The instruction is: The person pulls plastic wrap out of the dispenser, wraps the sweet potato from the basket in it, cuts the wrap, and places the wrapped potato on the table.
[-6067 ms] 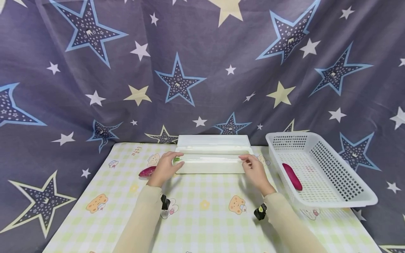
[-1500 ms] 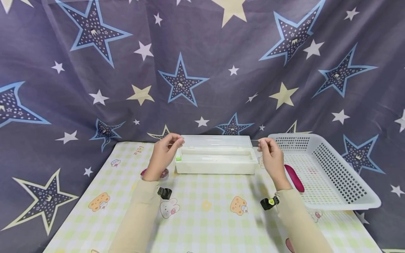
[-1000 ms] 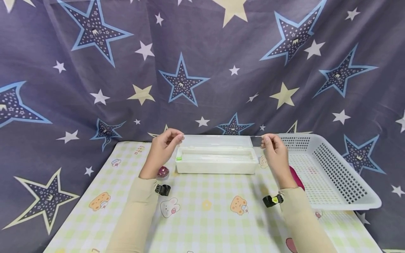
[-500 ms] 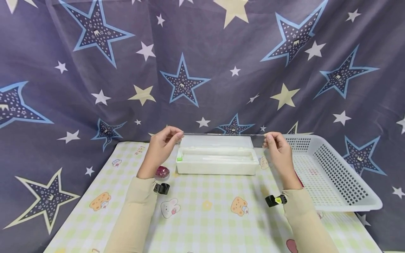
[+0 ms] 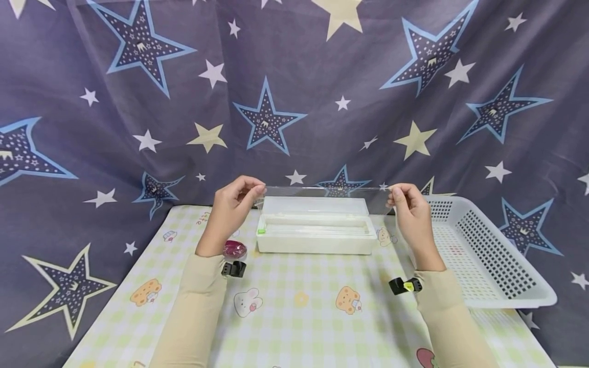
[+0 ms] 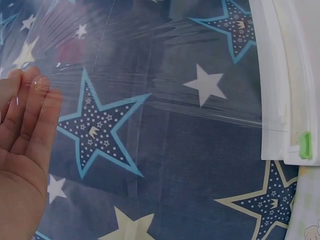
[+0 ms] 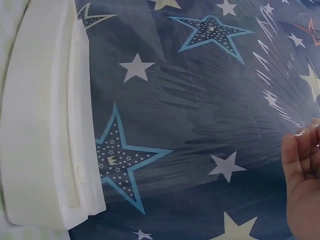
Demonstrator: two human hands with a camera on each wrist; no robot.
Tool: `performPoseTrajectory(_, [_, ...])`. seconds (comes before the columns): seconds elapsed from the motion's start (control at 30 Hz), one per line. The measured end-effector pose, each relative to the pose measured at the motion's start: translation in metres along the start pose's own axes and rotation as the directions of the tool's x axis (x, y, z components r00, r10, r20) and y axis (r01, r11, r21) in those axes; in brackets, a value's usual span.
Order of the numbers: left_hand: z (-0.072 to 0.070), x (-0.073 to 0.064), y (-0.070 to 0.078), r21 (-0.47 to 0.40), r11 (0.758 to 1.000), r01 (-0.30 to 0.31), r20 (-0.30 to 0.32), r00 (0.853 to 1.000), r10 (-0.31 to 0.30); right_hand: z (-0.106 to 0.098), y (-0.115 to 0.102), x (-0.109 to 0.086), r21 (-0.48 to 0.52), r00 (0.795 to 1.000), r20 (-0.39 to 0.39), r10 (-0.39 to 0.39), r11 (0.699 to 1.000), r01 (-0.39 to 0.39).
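Left hand (image 5: 233, 204) and right hand (image 5: 412, 214) both had clear film (image 6: 170, 35) pinched tight, one end each, probably so it wouldn't sag, white box (image 5: 315, 244) lower down between them.

My head view looks forward and down from farthest back, over the table (image 5: 294, 337) to the starry backdrop (image 5: 303, 76). My wrist views sit closer, facing that backdrop through clear film (image 7: 200, 105): the left sees the white box (image 6: 280, 85) at two o'clock, the right at nine. Both share box, film and backdrop.
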State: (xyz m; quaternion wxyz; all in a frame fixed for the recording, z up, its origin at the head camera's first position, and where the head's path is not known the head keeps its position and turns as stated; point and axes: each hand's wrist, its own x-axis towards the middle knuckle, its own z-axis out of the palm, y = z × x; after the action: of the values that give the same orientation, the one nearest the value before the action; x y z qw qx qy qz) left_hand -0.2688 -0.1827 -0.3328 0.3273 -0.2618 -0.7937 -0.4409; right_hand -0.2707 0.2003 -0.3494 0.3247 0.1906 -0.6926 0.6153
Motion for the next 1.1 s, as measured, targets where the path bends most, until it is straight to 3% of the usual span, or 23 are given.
performPoseTrajectory(0.33, [-0.004,0.004,0.009,0.019,1.000,-0.024,-0.008,1.000,0.024,0.003,-0.034,0.001,-0.033,0.997,0.026,-0.078,0.996,0.078])
performPoseTrajectory(0.7, [-0.012,0.010,0.021,0.008,0.998,-0.060,-0.036,0.998,0.060,-0.006,-0.016,0.009,-0.006,0.990,0.001,-0.139,0.990,0.139])
performPoseTrajectory(0.97, [-0.014,0.014,0.031,0.006,0.995,-0.101,-0.077,0.992,0.101,-0.007,-0.029,0.012,-0.011,0.988,-0.014,-0.154,0.988,0.154])
performPoseTrajectory(1.1, [-0.016,0.015,0.034,0.004,0.995,-0.096,-0.085,0.992,0.096,-0.004,-0.046,0.011,-0.024,0.984,-0.021,-0.175,0.984,0.175])
